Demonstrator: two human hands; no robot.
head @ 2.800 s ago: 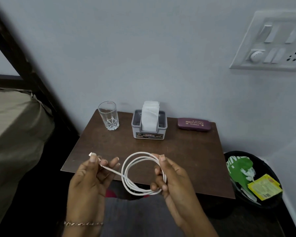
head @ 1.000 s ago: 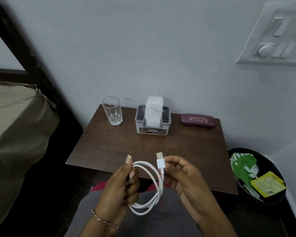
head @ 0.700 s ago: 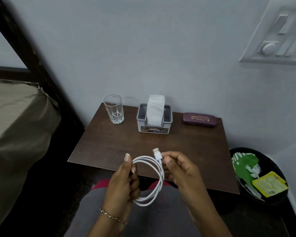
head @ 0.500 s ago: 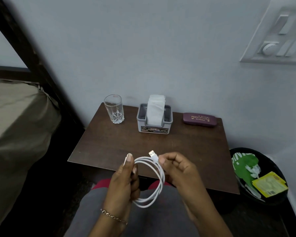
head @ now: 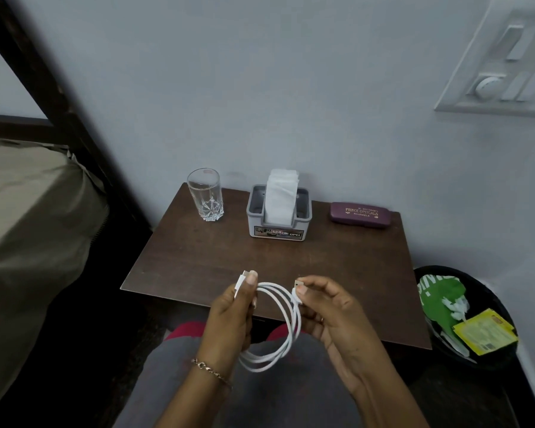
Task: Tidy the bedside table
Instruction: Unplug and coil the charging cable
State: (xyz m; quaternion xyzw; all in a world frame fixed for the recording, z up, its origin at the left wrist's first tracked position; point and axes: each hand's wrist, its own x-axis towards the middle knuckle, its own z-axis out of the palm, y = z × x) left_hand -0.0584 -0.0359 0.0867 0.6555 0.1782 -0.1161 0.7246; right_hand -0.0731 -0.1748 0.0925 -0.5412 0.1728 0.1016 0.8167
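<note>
Against the pale wall stands a brown table (head: 198, 261), with a glass (head: 205, 195), a grey tissue box (head: 278, 215) and a maroon spectacle case (head: 360, 214) in a row along its back edge. Over its near edge, the left hand (head: 231, 316) grips one side of a coiled white cable (head: 283, 335), thumb on one plug. The right hand (head: 331, 313) pinches the other plug between thumb and forefinger. A black bin (head: 504, 310) with wrappers sits to the right, a bed (head: 28, 217) to the left.

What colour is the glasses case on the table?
The glasses case is dark maroon with gold lettering, seen in the head view.
</note>
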